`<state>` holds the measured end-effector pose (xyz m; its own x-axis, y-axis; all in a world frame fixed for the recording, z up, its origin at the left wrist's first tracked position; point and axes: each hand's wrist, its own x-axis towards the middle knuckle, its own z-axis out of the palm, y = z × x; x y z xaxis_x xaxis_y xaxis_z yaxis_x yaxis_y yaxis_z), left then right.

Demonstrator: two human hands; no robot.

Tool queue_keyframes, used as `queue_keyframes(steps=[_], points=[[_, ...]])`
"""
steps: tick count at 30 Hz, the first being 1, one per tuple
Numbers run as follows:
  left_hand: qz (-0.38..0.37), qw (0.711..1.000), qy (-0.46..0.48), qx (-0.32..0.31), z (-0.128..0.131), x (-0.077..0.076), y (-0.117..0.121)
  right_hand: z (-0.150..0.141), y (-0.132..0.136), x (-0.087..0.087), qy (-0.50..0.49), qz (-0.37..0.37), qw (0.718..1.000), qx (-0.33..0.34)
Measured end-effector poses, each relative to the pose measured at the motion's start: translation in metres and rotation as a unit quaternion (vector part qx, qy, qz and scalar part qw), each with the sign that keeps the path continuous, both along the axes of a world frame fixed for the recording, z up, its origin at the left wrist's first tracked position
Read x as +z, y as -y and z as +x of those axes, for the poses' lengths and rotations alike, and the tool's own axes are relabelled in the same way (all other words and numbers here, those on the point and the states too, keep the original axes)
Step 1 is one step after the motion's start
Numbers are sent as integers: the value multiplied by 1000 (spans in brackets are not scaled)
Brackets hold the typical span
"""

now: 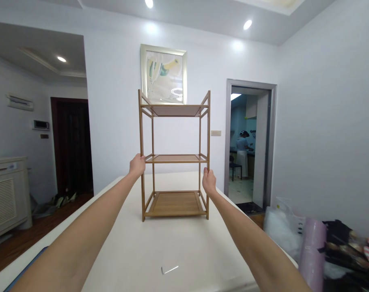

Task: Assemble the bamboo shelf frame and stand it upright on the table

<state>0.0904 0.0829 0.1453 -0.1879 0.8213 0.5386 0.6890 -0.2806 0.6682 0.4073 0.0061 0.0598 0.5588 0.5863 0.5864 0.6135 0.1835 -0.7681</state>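
Observation:
A brown three-tier shelf rack (175,205) stands upright on the white table (123,243). My left hand (137,164) is closed round its front left post, level with the middle shelf. On the other side, my right hand (209,181) grips the front right post a little below that shelf. Both arms reach forward, one on each side of the rack. Nearer to me on the tabletop lies a small L-shaped hex key (169,269), touched by neither hand.
A framed picture (164,75) hangs on the wall behind the rack. Through a doorway at the right, a person (242,152) stands at a counter. Bags and a pink roll (312,251) are piled beyond the table's right edge. A white cabinet (9,194) stands at the left.

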Motion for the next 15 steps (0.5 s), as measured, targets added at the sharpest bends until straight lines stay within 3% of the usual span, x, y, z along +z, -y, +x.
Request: queue_keyframes(steps=[4,7,9,12,15], points=[[14,1000,19,-7,-5,-5,4,3,10,-7,-19,-12,996,88],[111,993,20,44,11,-26,27,10,19,-8,-39,-28,985,166],[141,989,-27,-27,36,-52,50,14,24,-7,-54,-41,975,210],[51,968,-102,-223,89,-100,87,14,29,-6,-68,-49,964,251],[-11,950,-135,-281,146,-139,114,5,32,-9,-66,-46,963,256]])
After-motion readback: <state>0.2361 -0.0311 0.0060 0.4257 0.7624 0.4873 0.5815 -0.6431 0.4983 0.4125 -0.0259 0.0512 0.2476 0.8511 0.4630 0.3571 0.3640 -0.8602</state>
